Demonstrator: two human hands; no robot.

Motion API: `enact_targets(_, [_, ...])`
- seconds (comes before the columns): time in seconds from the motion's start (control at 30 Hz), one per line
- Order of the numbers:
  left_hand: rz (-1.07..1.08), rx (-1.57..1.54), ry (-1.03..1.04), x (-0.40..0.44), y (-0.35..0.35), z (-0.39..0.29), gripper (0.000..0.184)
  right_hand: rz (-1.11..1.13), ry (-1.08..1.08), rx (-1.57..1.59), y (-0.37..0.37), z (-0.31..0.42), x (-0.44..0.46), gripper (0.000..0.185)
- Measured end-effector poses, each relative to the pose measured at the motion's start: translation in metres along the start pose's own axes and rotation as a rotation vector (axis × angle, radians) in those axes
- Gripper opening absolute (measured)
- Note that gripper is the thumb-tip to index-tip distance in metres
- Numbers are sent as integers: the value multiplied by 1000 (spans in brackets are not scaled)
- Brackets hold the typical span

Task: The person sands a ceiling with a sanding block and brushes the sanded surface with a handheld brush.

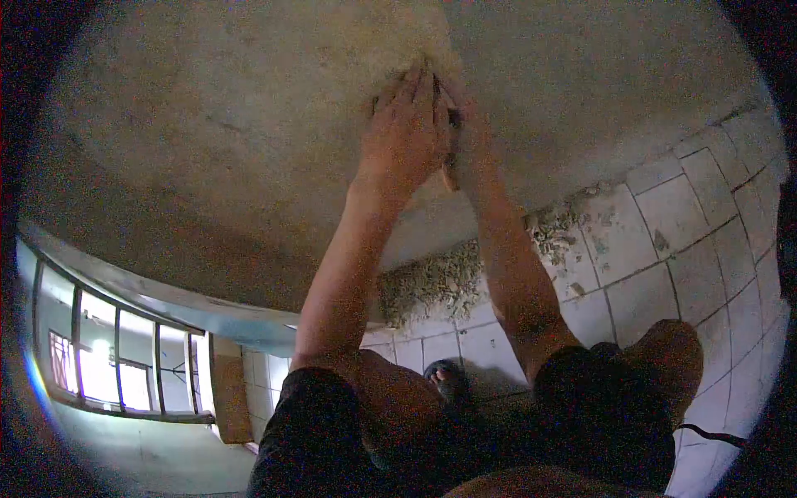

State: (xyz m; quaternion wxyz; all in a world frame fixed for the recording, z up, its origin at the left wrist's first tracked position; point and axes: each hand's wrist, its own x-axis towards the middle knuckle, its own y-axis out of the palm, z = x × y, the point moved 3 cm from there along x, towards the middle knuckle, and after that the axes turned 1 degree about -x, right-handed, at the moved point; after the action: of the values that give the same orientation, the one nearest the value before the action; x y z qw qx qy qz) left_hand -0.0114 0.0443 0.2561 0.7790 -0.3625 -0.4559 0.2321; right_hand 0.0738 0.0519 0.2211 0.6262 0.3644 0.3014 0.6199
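My left hand (407, 129) lies against the wall (249, 100), its back towards me and its fingers stretched upward. Close beside it, my right hand (470, 112) is closed around a tool with a wood-coloured handle (449, 177). The handle's end sticks out below, between the two hands. What the tool's head looks like is hidden under my fingers. Around the hands the wall is bare and patchy, beige to the left and greyer to the right, with a vertical line where the two tones meet above the hands.
Crumbled debris (432, 286) lies along the foot of the wall, on the white tiled floor (647, 224). My sandalled foot (447, 382) stands near it. At the left are a barred window (116, 357) and a brown wooden panel (231, 388). A dark cable (712, 435) runs at the lower right.
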Motion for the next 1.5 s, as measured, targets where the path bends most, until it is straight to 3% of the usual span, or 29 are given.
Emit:
enact_targets(0.03, [-12, 45, -13, 1, 1, -1, 51, -45, 114, 199, 4, 1, -1, 36])
enact_targets(0.07, [-15, 49, -11, 3, -2, -1, 51, -40, 111, 202, -5, -10, 7, 36])
enact_targets(0.13, [18, 19, -38, 4, -4, 1, 52, 205, -343, -412, -17, -25, 22, 37])
enact_targets(0.23, [-103, 55, 81, -4, -6, -1, 52, 227, -200, -215, -25, -30, 22, 37])
enact_targets(0.43, [-47, -12, -9, 5, -7, 0, 50, 242, -115, -202, -24, -34, 29, 38])
enact_targets(0.53, [-10, -9, -45, 5, -8, -1, 48, 243, -271, -105, -8, -11, 14, 42])
enact_targets(0.63, [-158, -117, -2, 14, -22, -1, 48, 240, -200, -51, -7, -19, 12, 44])
enact_targets(0.77, [65, -25, -89, 11, -8, -2, 47, 248, -122, 8, -12, -22, 19, 46])
enact_targets(0.83, [-155, -22, 15, 5, -3, 0, 48, 183, -478, -652, -18, -20, 22, 48])
enact_targets(0.87, [-147, -18, 19, 4, -3, 3, 48, 179, -474, -645, -19, -25, 25, 48])
enact_targets(0.93, [-106, -31, 59, 6, -6, 4, 48, 244, -24, -3, -21, -35, 28, 49])
enact_targets(1.17, [-71, 119, -45, 7, -3, 2, 44, 279, -268, 77, -22, -39, 32, 46])
enact_targets(1.23, [217, 213, -33, 7, -8, 4, 33, 292, -454, -1040, -42, -53, 36, 41])
enact_targets(1.27, [210, 214, -36, -1, -11, 9, 33, 296, -461, -1041, -46, -60, 31, 41])
enact_targets(1.33, [633, 453, 137, -26, 0, 25, 26, 679, -203, -1155, -51, -92, 6, 35])
enact_targets(1.37, [625, 457, 129, -32, 2, 33, 26, 871, -68, -1202, -53, -105, -7, 32])
enact_targets(1.43, [796, 284, 116, -45, 10, 48, 23, 916, 37, -1168, -71, -117, -28, 31])
enact_targets(1.5, [732, 371, 206, -48, 3, 58, 23, 952, 151, -1134, -75, -109, -35, 29])
